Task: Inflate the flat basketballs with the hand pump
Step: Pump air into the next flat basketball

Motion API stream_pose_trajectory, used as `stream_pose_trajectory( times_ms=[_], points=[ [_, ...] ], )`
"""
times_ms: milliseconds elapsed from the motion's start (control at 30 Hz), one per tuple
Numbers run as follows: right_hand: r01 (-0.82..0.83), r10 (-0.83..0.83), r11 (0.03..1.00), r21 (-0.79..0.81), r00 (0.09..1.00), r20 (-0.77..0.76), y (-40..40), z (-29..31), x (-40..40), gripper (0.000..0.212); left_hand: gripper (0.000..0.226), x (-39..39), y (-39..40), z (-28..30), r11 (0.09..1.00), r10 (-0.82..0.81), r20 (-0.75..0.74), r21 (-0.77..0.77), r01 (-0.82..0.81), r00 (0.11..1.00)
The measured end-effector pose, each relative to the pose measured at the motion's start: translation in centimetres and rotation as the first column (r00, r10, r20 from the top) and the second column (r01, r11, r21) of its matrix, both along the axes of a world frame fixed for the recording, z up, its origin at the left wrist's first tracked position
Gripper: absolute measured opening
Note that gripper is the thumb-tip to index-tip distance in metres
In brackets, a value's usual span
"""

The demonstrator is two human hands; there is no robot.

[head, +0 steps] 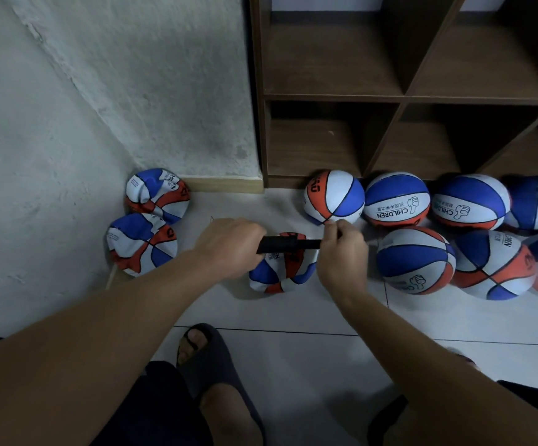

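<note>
A rough white wall (pixel 84 101) fills the upper left, and beside it a dark brown wooden shelf (pixel 402 98) with open cubbies stands on the pale tiled floor (pixel 293 342). Along the foot of the shelf lies a cluster of round, full basketballs (pixel 397 198) in blue, white and orange, touching one another in two rows that run off the right edge. In the corner where wall meets floor sit two crumpled flat balls (pixel 143 244), one just behind the other. A third flat basketball (pixel 280 272) lies on the floor between the two groups, directly under the hands. Both bare forearms reach forward from the lower edge and converge above that ball. The left hand (pixel 229 244) is turned knuckles up, fingers curled tightly round one end of the black hand pump (pixel 288 245), which lies level across the top of the flat ball. The right hand (pixel 341 249) is clenched round the pump's other end, its thumb and forefinger pinched together at the top, close to the nearest full ball. Whether the pump touches the flat ball cannot be told. Below, a foot in a dark slipper (pixel 209 358) rests on the tiles.
</note>
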State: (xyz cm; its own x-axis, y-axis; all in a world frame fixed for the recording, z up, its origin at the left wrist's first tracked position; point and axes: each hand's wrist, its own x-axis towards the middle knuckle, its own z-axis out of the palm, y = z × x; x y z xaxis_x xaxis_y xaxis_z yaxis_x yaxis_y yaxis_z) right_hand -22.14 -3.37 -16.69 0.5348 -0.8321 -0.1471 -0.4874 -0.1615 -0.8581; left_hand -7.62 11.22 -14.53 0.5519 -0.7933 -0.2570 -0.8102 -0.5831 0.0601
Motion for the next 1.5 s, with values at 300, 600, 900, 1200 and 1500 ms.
stream_pose_trajectory(
  times_ms=[300,600,900,1200,1500],
  points=[
    [-0.094,0.098,0.986,0.137,0.995,-0.022,1.7,-1.2,0.4,0.04,0.01,-0.8,-0.2,-0.7,0.998,-0.065,-0.013,0.001,0.065,0.998],
    [-0.196,0.194,0.981,-0.006,0.974,-0.12,-0.6,-1.2,0.1,0.04,0.011,0.4,1.0,-1.0,0.997,-0.072,-0.013,0.0,0.072,0.997],
    [0.039,-0.033,0.997,0.062,0.996,-0.086,-5.2,-1.0,-1.1,0.04,0.013,0.3,1.5,-1.6,1.0,-0.027,-0.042,0.006,0.027,0.999],
    [-0.096,0.101,0.992,0.087,0.993,-0.056,1.2,-1.1,-0.2,0.04,0.02,-1.1,0.4,-1.1,0.999,-0.044,-0.073,0.018,0.046,0.996],
    [-0.163,0.173,0.979,0.119,0.981,-0.082,1.2,-1.0,0.3,0.041,0.022,-0.9,0.3,-0.9,0.997,-0.081,-0.072,0.003,0.082,0.994]
  ],
)
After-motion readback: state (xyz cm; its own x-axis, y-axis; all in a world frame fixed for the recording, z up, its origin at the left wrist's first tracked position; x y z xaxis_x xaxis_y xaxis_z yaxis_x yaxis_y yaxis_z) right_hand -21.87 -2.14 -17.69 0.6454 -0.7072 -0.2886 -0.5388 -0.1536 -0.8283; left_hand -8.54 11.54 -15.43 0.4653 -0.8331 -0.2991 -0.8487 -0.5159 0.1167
